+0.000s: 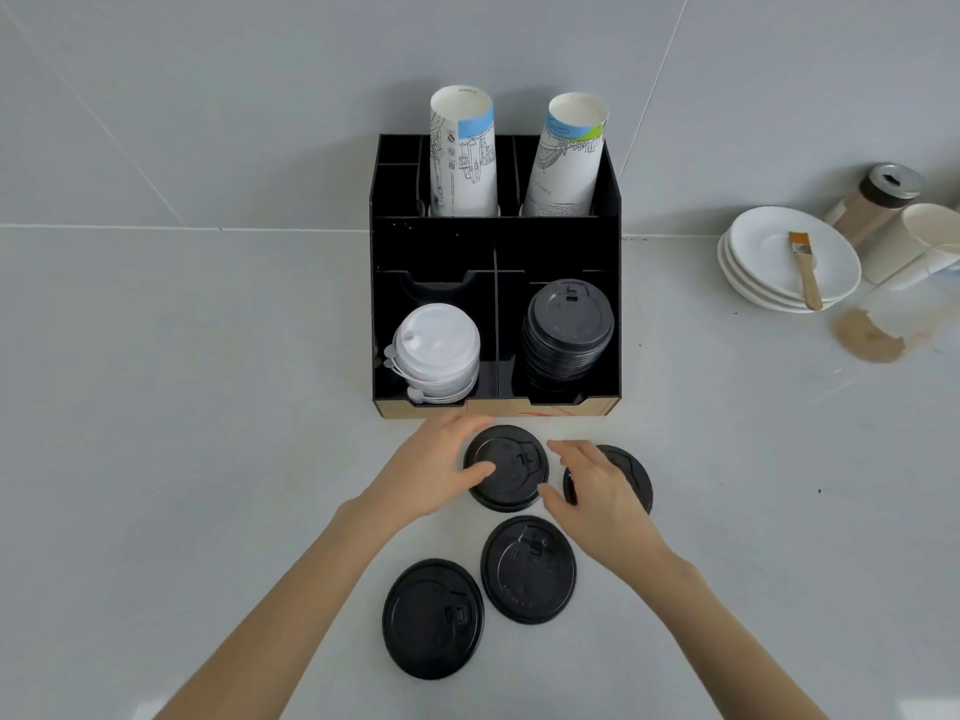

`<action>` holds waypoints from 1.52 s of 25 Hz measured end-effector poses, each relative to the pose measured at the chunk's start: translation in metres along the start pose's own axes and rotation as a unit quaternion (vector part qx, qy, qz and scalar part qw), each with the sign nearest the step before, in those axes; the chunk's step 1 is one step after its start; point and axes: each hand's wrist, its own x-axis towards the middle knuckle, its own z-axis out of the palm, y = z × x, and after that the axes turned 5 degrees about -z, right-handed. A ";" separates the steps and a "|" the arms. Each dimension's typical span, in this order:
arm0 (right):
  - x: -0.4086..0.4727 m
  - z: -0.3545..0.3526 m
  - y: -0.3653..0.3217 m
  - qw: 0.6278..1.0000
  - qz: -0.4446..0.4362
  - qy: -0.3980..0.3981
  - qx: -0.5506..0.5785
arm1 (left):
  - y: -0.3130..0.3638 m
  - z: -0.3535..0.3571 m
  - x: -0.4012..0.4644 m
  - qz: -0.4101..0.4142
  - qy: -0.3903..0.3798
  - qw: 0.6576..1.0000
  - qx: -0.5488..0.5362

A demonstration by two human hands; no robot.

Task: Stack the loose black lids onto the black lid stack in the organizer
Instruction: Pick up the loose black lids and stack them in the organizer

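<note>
The left hand (439, 462) is partly curled around a loose black lid (506, 467) that lies flat on the pale counter (208, 407): its thumb presses down on the lid's top near the left rim, while the fingers wrap over the far edge, so the hand grips this lid from the side. The right hand (597, 488) is spread loosely, fingers apart and bent, palm down; its thumb touches the right edge of the same lid, and the rest of the hand lies over a second black lid (631, 472), hiding most of it, so whether the fingers actually pinch that one cannot be told. Both forearms come in from the lower corners and angle towards each other, wrists low over the counter. Just below the right wrist sits a third lid (527, 569), and nearer the person, between the two forearms, a fourth lid (434, 618); neither is touched. Just beyond the fingertips stands the black organizer (382, 304), with the black lid stack (569, 330) in its front compartment ahead of the right hand and a white lid stack (436, 350) in the one ahead of the left hand.
</note>
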 end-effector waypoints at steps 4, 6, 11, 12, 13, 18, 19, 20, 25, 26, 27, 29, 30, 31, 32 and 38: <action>0.000 0.015 -0.002 0.999 0.027 -0.021 -0.017 | -0.011 0.011 0.004 -0.033 -0.018 0.999 0.016; 0.002 0.019 -0.003 0.999 0.033 -0.025 -0.023 | -0.013 0.015 0.005 -0.041 -0.024 0.999 0.011; 0.009 0.023 -0.004 0.999 0.024 -0.017 -0.018 | -0.016 0.020 0.002 -0.054 -0.021 0.998 0.002; 0.010 0.024 -0.004 1.000 0.017 -0.018 -0.018 | -0.018 0.020 0.000 -0.058 -0.023 0.998 -0.002; 0.012 0.025 -0.003 1.000 0.007 -0.021 -0.018 | -0.019 0.019 -0.002 -0.061 -0.025 0.998 -0.005; 0.015 0.031 -0.004 0.997 -0.044 -0.054 -0.022 | -0.028 0.017 -0.012 -0.079 -0.041 0.996 0.006; 0.015 0.032 -0.005 0.997 -0.052 -0.057 -0.025 | -0.029 0.017 -0.013 -0.081 -0.045 0.996 0.009; 0.016 0.033 -0.005 0.996 -0.058 -0.059 -0.027 | -0.030 0.016 -0.013 -0.082 -0.049 0.995 0.012; 0.016 0.035 -0.006 0.998 -0.042 -0.046 -0.007 | -0.028 0.016 -0.014 -0.074 -0.041 0.996 0.012; 0.015 0.036 -0.006 0.999 -0.035 -0.040 -0.002 | -0.027 0.017 -0.014 -0.071 -0.037 0.997 0.012; 0.015 0.035 -0.007 0.999 -0.032 -0.032 0.000 | -0.026 0.017 -0.014 -0.067 -0.033 0.997 0.012; 0.013 0.034 -0.007 0.999 -0.037 -0.010 0.012 | -0.025 0.016 -0.015 -0.064 -0.021 0.998 0.006; 0.012 0.032 -0.008 0.999 -0.042 0.003 0.020 | -0.024 0.015 -0.016 -0.064 -0.014 0.998 0.001; 0.011 0.030 -0.008 0.998 -0.048 0.012 0.027 | -0.022 0.013 -0.016 -0.062 -0.007 0.998 -0.004; 0.010 0.027 -0.007 0.998 -0.054 0.018 0.031 | -0.020 0.012 -0.017 -0.057 0.000 0.998 -0.008; 0.003 -0.003 -0.011 0.992 -0.104 0.061 0.037 | 0.004 0.002 -0.021 -0.001 0.070 0.997 -0.034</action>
